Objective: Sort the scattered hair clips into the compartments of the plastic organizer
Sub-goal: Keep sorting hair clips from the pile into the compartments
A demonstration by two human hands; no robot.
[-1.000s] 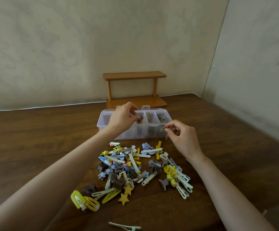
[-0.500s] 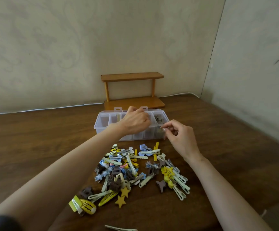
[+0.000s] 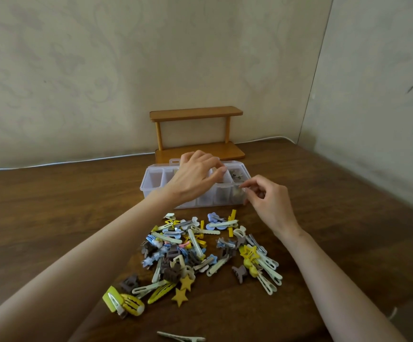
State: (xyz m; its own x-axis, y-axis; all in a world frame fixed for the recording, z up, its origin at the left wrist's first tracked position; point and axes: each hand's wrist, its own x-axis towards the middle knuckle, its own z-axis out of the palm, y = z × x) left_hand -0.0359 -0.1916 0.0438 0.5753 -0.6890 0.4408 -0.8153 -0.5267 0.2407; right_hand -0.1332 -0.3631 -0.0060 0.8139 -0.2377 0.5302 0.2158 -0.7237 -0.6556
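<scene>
A clear plastic organizer (image 3: pixel 154 180) with several compartments stands on the wooden table; grey clips lie in its far right compartment (image 3: pixel 237 174). My left hand (image 3: pixel 195 177) hovers over the organizer's middle with fingers bent down into it; whether it holds a clip is hidden. At the organizer's front right corner, the thumb and forefinger of my right hand (image 3: pixel 267 203) pinch a small grey clip (image 3: pixel 239 191). A pile of hair clips (image 3: pixel 200 248) in yellow, white, blue, brown and grey lies in front of the organizer.
A small two-tier wooden shelf (image 3: pixel 195 115) stands behind the organizer against the wall. One pale clip (image 3: pixel 180 338) lies alone near the table's front edge. A white cable (image 3: pixel 77 162) runs along the wall. A wall closes in on the right.
My left hand has moved right over the organizer's middle compartments, its fingers dipping in. My right hand has stayed at the front right corner, still pinching.
</scene>
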